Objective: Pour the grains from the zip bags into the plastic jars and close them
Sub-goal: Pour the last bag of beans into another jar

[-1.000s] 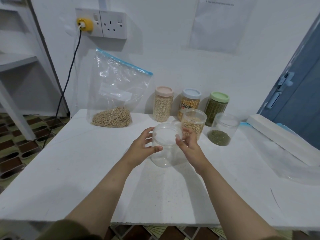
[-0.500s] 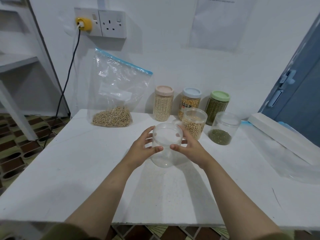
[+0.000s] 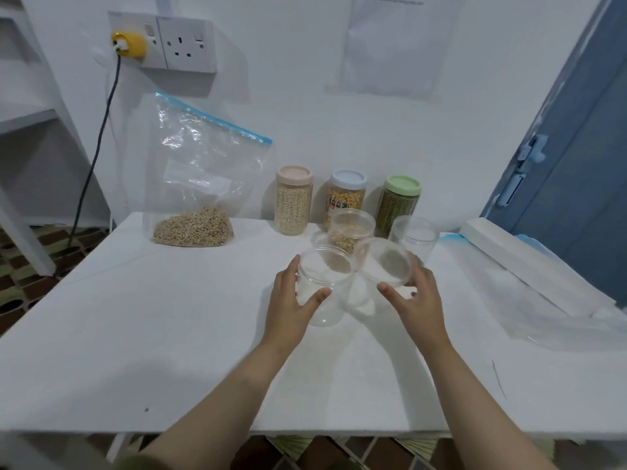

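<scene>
An empty clear plastic jar (image 3: pixel 327 283) stands open-topped on the white table (image 3: pixel 169 317), and my left hand (image 3: pixel 291 305) grips its left side. My right hand (image 3: pixel 412 300) holds the jar's clear lid (image 3: pixel 383 262), tilted, just right of the jar's mouth. A zip bag (image 3: pixel 200 184) with tan grains at its bottom leans against the wall at the back left. Behind the lid stand two more clear jars: one (image 3: pixel 351 228) holding yellowish grains, the other (image 3: pixel 414 234) partly hidden.
Three lidded jars line the back wall: pink-lidded (image 3: pixel 293 200), blue-lidded (image 3: pixel 347 193), green-lidded (image 3: pixel 400 203). A long white box (image 3: pixel 529 262) and flat plastic bags (image 3: pixel 549 317) lie at the right. A wall socket with a yellow plug (image 3: pixel 127 45) and cable is at the left.
My right hand has lifted the clear lid off the jar and carried it to the right. The jar's mouth now stands uncovered; my left hand keeps its hold.
</scene>
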Motion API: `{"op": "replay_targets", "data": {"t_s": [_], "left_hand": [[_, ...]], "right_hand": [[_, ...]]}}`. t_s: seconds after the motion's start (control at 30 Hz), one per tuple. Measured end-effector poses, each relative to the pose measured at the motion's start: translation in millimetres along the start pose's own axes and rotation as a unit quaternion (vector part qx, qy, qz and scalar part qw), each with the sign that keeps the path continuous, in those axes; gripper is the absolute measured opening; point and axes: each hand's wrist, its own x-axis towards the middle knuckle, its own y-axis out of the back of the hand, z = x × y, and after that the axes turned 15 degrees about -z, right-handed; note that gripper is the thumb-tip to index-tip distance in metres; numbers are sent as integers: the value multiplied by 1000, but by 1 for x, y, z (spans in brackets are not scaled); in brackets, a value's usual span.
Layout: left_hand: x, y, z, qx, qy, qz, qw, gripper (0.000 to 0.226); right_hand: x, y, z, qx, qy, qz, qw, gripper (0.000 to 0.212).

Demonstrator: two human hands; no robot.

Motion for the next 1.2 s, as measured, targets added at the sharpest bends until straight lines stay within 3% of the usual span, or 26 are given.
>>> {"op": "replay_targets", "data": {"t_s": [0.17,0.33,0.43,0.57,0.67,0.77,0.9,1.07,1.2], "left_hand": [[6,-41,11,15,17,33,999,82],[11,-65,20,17,35,60,997,81],[12,-72,24,13,40,66,997,80],[12,-77,30,6,42,61,997,79],[12,-76,32,8,49,58,997,82],[11,-75,37,-5,63,78,995,85],[19,-64,51,-39,52,153,986,72],[56,-6,71,-36,13,226,973,56],[89,57,73,0,-21,256,966,50]], "right_hand": [[-17,37,55,-87,-135,-2,987,105],[-7,44,72,-248,-194,-64,947,83],[0,45,65,-301,-220,-109,921,80],[7,44,64,-316,-245,-129,908,87],[4,41,61,-265,-255,-108,924,96],[-6,39,48,-201,-176,-45,963,71],[5,39,12,-110,-39,30,993,43],[56,16,-54,-18,85,29,996,32],[109,-33,-99,-17,130,-9,991,26]]}}
